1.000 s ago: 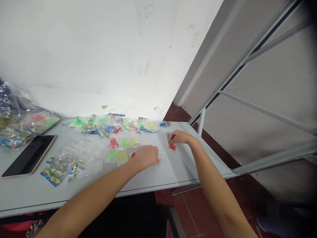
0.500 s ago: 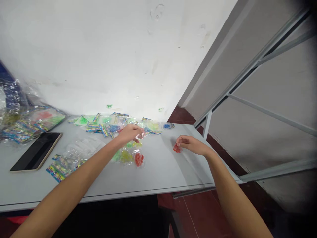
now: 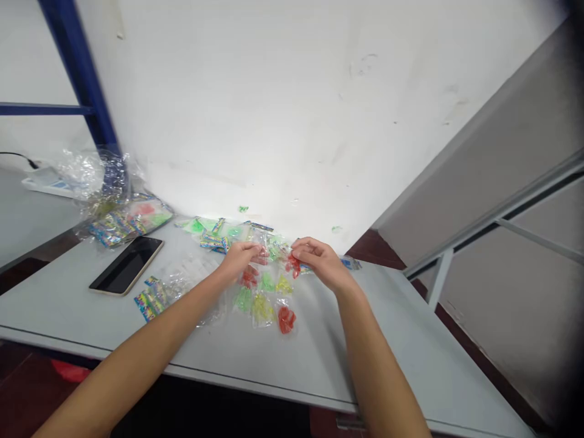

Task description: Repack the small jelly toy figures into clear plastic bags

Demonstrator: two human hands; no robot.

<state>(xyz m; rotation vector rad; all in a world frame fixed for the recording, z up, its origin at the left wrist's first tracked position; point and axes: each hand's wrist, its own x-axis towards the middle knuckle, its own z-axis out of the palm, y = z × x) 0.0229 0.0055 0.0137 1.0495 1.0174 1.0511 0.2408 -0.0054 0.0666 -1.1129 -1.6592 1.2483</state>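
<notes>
While right hand point(image 3: 322, 260) pinches | red toy point(image 3: 294, 265) (bagged, it seems) | between fingertips

A red jelly toy point(image 3: 286, 319), lime-green jelly toy point(image 3: 243, 299), yellow jelly toy point(image 3: 263, 308) and rainbow-striped card strips point(image 3: 148, 306)

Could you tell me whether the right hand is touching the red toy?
Touching: the head view shows the right hand pinching the red toy.
</notes>
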